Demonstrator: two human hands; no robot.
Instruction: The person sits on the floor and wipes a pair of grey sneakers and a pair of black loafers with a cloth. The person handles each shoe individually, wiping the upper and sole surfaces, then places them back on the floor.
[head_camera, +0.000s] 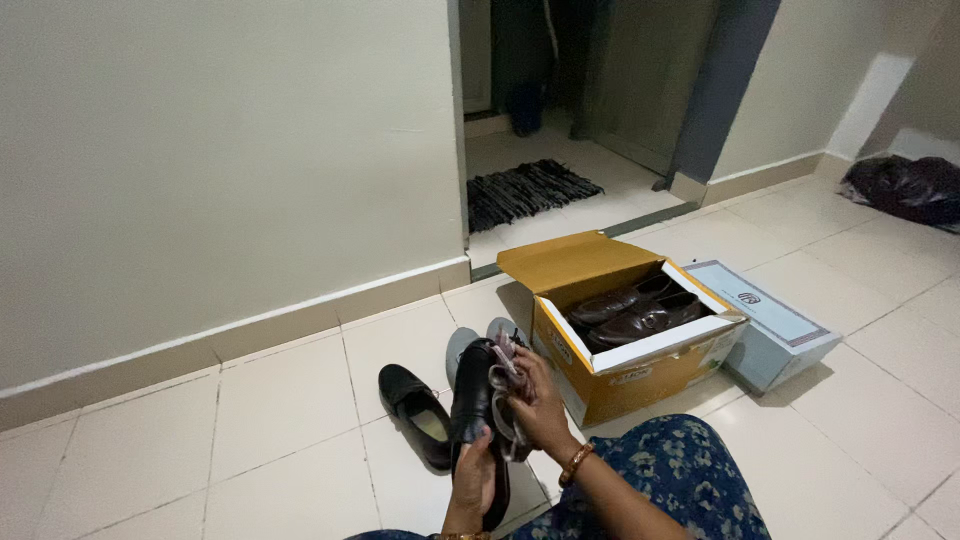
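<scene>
My left hand (472, 478) grips a black shoe (474, 400) from below and holds it upright over the floor. My right hand (536, 402), with a bangle at the wrist, presses a crumpled pinkish cloth (504, 362) against the shoe's side. A second black shoe (418, 412) lies on the tiles just left of my hands. A grey shoe (460, 349) lies behind them, partly hidden.
An open yellow cardboard box (612, 385) holding a pair of brown shoes (634, 312) stands right of my hands. A pale blue box lid (770, 325) lies beside it. A dark doormat (525, 190) lies in the doorway; a black bag (905, 188) sits far right.
</scene>
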